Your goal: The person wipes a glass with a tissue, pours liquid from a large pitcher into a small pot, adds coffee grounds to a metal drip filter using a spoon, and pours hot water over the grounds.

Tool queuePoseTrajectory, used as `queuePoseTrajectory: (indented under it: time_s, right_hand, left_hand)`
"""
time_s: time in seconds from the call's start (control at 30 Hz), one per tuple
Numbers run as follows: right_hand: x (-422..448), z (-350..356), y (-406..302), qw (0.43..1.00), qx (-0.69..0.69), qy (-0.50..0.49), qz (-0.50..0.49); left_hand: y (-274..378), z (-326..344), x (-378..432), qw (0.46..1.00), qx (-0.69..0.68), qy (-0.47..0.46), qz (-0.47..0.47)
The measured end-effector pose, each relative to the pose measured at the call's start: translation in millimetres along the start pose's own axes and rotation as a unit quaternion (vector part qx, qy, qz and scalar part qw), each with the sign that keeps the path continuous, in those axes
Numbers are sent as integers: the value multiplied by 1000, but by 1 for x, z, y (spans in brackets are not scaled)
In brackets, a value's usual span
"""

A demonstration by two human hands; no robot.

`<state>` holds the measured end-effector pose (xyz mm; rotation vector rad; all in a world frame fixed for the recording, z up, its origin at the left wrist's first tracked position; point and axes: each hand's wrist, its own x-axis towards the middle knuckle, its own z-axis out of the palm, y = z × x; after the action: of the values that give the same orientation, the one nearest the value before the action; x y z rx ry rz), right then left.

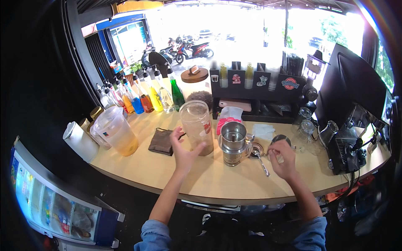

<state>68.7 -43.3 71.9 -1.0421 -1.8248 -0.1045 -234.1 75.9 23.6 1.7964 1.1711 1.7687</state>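
Note:
My left hand [185,150] is spread with its fingers apart at the near left side of a tall clear plastic jar [198,131]; whether it touches the jar I cannot tell. My right hand [281,158] hovers with curled fingers at the near side of a dark round item [280,140], and I cannot tell whether something thin is between the fingertips. Between the hands, a metal drip filter [233,136] sits on a glass mug [231,158]. To its right, a metal spoon [262,163] rests with its bowl over a small round dish [256,150].
Left on the wooden counter [157,180] stand a plastic pitcher [117,131] of amber liquid, a white jug [80,141], a folded brown cloth [160,141] and several pump bottles [157,94]. Behind are a black cup rack [245,94] and a pink-and-white bag [230,115]; right, glasses [306,128] and an espresso machine [348,150].

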Motion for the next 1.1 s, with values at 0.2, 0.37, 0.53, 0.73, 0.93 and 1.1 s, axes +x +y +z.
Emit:
queuePoseTrajectory:
  time_s: [0.2, 0.37, 0.53, 0.73, 0.93, 1.1]
  right_hand:
    - [100, 33, -72, 996, 54, -28, -61]
    - [145, 76, -86, 981, 91, -159, -67]
    - [170, 119, -87, 938, 63, -340, -19]
    - [173, 203, -45, 799, -27, -593, -89]
    - [167, 228, -59, 726, -131, -665, -118]
    - [172, 204, -78, 716, -241, -639, -144]
  left_hand:
    - [-47, 13, 5, 981, -115, -136, -82]
    - [-50, -12, 16, 981, -60, -179, -38]
    - [-47, -52, 33, 974, -11, -218, 62]
    - [-58, -61, 36, 967, -47, -238, 77]
    - [-62, -58, 27, 972, 3, -205, 119]
    - [-73, -65, 26, 976, -14, -198, 90]
